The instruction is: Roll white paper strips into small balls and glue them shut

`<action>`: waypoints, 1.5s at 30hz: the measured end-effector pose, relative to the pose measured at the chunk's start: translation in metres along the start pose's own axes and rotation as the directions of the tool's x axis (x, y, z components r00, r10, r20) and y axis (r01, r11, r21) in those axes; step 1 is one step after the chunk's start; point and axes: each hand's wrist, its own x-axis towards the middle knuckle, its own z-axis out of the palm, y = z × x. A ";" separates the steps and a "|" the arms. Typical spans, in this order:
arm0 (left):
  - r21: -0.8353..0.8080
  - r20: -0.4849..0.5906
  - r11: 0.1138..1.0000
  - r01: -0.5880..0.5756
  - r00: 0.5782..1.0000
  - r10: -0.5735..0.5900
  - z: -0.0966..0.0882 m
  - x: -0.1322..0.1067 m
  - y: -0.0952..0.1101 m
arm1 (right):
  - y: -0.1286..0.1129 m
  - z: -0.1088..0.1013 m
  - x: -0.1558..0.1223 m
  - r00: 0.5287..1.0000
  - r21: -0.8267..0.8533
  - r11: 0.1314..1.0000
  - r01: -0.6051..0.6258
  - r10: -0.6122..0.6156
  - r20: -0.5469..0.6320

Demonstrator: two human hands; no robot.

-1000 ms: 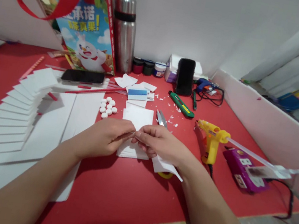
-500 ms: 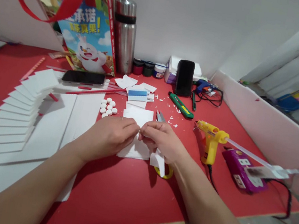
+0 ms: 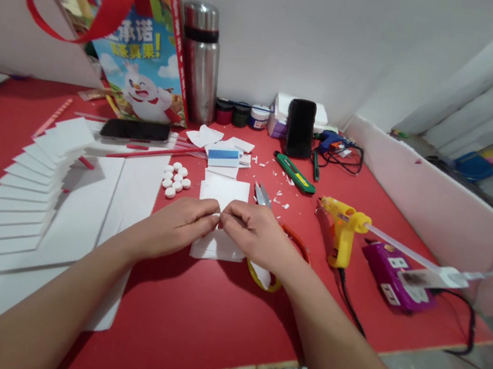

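Observation:
My left hand (image 3: pixel 177 226) and my right hand (image 3: pixel 254 233) meet fingertip to fingertip at the table's middle, both pinched on a small white paper piece (image 3: pixel 264 273), most of it hidden under my right palm. Just below them lies a stack of white paper squares (image 3: pixel 223 196) on the red table (image 3: pixel 203 323). Scissors (image 3: pixel 266 197) with yellow and orange handles lie under my right hand, blades pointing away from me.
A yellow glue gun (image 3: pixel 344 227) and a purple box (image 3: pixel 395 277) are on the right. White foam sheets and stepped strips (image 3: pixel 31 185) cover the left. Several white round tablets (image 3: pixel 175 178), a phone (image 3: pixel 135 128), a green cutter (image 3: pixel 295 173), a flask (image 3: pixel 201 62) and a gift bag (image 3: pixel 125 29) stand behind.
The white piece that hung out below my right hand has been drawn in under the palm. My hands stay pinched together and the scissor handles show more to the right.

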 end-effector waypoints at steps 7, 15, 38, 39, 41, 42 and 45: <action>0.473 -0.083 0.868 -0.150 0.973 0.214 0.007 0.004 -0.001 | 0.002 0.005 0.005 0.990 0.157 0.978 -0.137 0.141 -0.013; 0.527 -0.110 0.835 -0.160 0.961 0.253 0.008 0.003 0.002 | 0.001 0.007 0.004 0.968 0.559 0.793 -0.242 0.238 0.082; -0.849 0.286 0.411 0.332 0.943 -0.170 0.005 0.006 -0.013 | -0.003 0.008 -0.004 0.977 -0.337 0.924 0.180 -0.208 -0.051; -0.852 0.271 0.419 0.314 0.949 -0.161 0.005 0.006 -0.013 | -0.003 0.008 -0.004 0.977 -0.359 0.916 0.181 -0.210 -0.041; -0.858 0.239 0.430 0.281 0.959 -0.150 0.006 0.007 -0.013 | -0.002 0.009 -0.003 0.979 -0.394 0.902 0.176 -0.202 -0.024; -0.861 0.227 0.432 0.271 0.962 -0.152 0.006 0.007 -0.013 | -0.001 0.009 -0.003 0.980 -0.408 0.897 0.174 -0.198 -0.017; -0.861 0.204 0.435 0.262 0.963 -0.175 0.008 0.007 -0.015 | 0.001 0.010 -0.002 0.981 -0.417 0.892 0.175 -0.196 -0.008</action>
